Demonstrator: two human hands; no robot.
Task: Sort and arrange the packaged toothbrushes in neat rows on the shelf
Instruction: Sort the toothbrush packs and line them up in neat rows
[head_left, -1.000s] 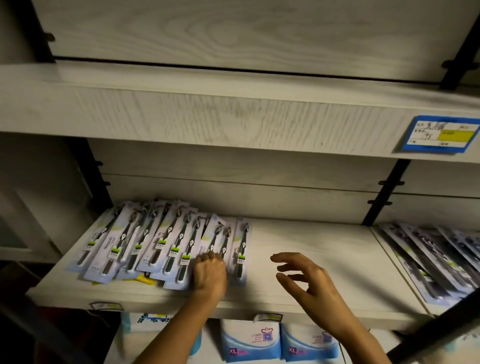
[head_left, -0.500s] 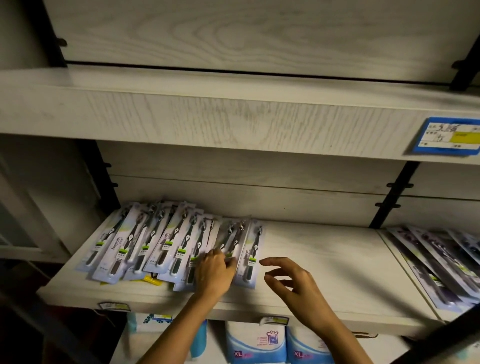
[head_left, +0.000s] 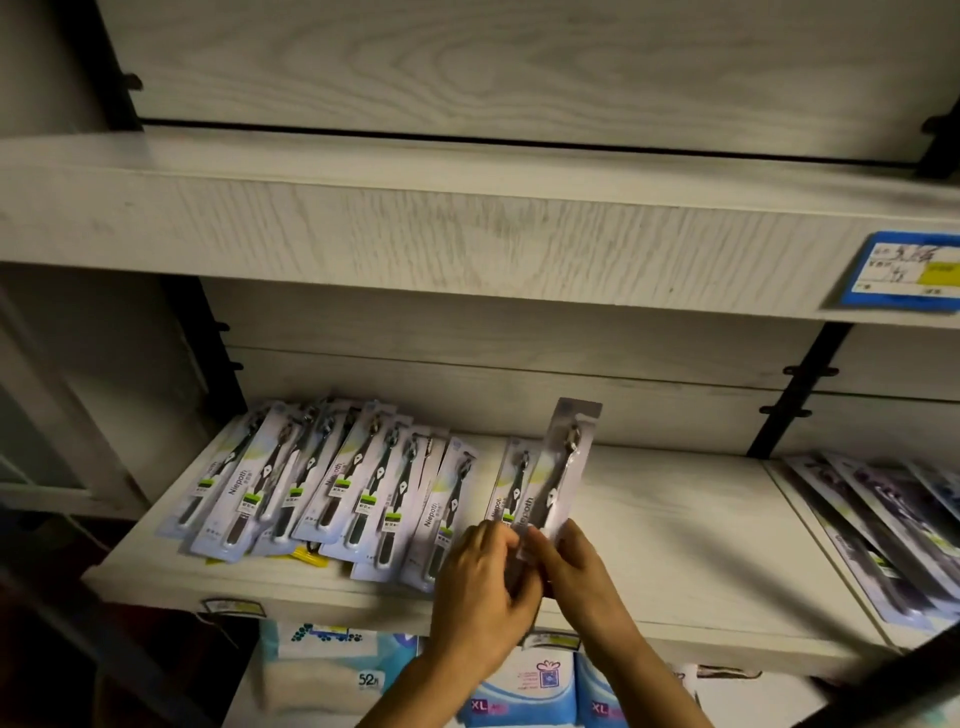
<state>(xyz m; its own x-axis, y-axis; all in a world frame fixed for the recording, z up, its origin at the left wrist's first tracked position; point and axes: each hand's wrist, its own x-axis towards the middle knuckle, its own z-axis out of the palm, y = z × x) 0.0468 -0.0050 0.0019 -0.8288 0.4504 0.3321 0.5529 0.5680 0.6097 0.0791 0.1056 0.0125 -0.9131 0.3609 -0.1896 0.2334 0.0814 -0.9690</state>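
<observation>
Partway at best: right hand (head_left: 576, 577) and left hand (head_left: 483, 587) are both pinching the bottom end of one toothbrush pack (head_left: 567, 467), tilting it up off the shelf (head_left: 675, 545) just beyond the fingertips. Left of the left hand, the main batch (head_left: 322, 483) is lying fanned and overlapping, not squared into rows. Right of the hands, bare board is waiting. I'm judging most of the sorting is left.

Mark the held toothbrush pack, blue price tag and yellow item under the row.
held toothbrush pack (head_left: 561, 470): head view, card middle.
blue price tag (head_left: 904, 273): head view, label centre.
yellow item (head_left: 313, 557): head view, exposed corner.
</observation>
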